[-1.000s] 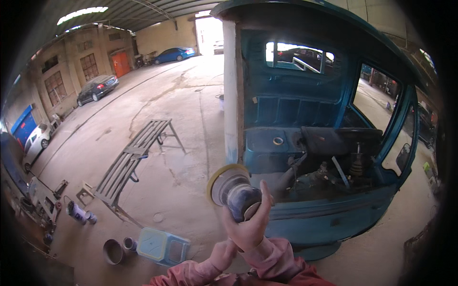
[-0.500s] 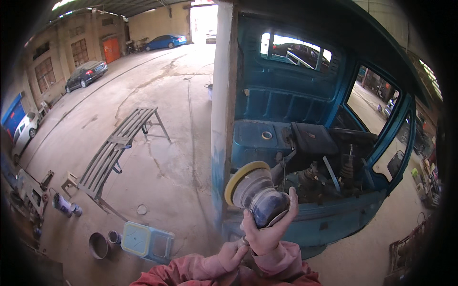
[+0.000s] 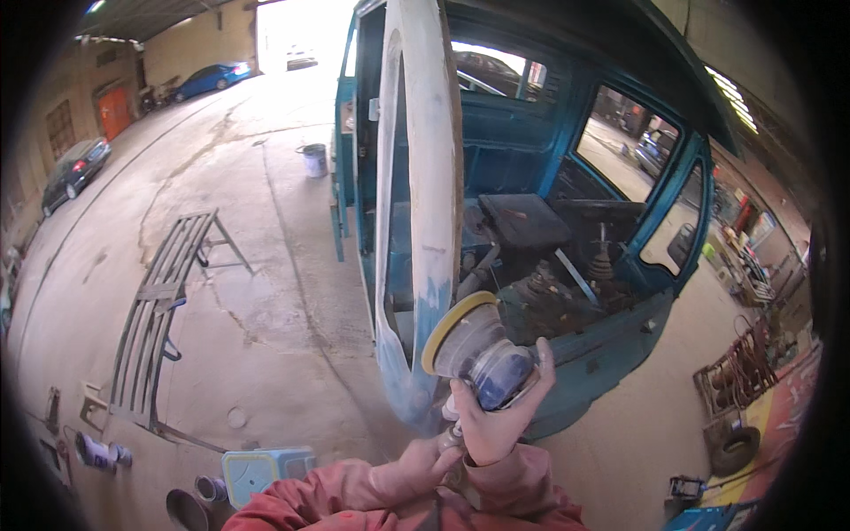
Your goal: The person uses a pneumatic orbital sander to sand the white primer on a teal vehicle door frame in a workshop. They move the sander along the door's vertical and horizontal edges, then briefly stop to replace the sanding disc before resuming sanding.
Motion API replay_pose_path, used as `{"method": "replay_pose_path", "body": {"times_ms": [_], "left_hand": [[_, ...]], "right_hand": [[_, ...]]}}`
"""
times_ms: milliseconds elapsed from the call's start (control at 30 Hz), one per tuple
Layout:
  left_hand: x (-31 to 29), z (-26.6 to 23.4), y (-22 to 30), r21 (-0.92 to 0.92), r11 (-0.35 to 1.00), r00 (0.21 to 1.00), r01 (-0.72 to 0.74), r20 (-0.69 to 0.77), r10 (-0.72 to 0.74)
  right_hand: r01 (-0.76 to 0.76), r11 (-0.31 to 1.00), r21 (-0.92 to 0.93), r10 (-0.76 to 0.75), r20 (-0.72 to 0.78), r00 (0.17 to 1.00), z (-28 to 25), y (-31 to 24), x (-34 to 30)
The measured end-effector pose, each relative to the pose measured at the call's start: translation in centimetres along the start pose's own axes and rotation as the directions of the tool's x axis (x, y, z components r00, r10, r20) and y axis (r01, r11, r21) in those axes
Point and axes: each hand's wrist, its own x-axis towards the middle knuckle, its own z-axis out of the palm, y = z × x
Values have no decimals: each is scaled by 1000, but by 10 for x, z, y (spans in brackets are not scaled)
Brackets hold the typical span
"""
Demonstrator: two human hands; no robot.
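Observation:
A round disc sander [image 3: 501,372] with a yellow-rimmed pad and a dark blue body is held up in front of me. Its pad tilts up and to the left, beside the lower part of a truck cab's pillar [image 3: 434,203]. I cannot tell whether pad and pillar touch. From below, my right hand [image 3: 496,427] wraps round the sander's body, thumb on the near side and fingers on the far side. My left hand [image 3: 425,462] is closed round the fitting [image 3: 452,434] at the sander's lower end. Both arms wear dusty red sleeves.
The blue-green cab [image 3: 584,372] stands ahead and right, its windscreen opening bare, with a black seat [image 3: 524,221] inside. Left are a slatted metal bench [image 3: 168,288], a blue plastic stool [image 3: 257,473] and buckets [image 3: 188,511]. Metal racks [image 3: 737,372] and a tyre [image 3: 735,450] lie right.
My view has swung right and nearer the cab, so its pillar and door opening show more. The sander stays in both hands, its pad closer to the pillar's lower end in view.

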Motion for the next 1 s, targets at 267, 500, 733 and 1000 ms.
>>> {"method": "replay_pose_path", "body": {"times_ms": [267, 500, 733, 1000], "left_hand": [[-13, 2, -4, -44, 998, 999, -42, 10, 42], [-21, 30, -11, 60, 998, 1000, 14, 10, -14], [-30, 41, -17, 26, 988, 979, 151, 136, -153], [-24, -26, -17, -96, 994, 975, 50, 219, -28]], "right_hand": [[-49, 998, -40, 48, -13, 999, -1, -12, -18], [-93, 996, -8, 93, -21, 995, -27, 4, -32], [-70, 989, -127, 64, -54, 996, -46, 17, -49], [-86, 974, -211, 54, -156, 986, -5, -2, -60]]}}
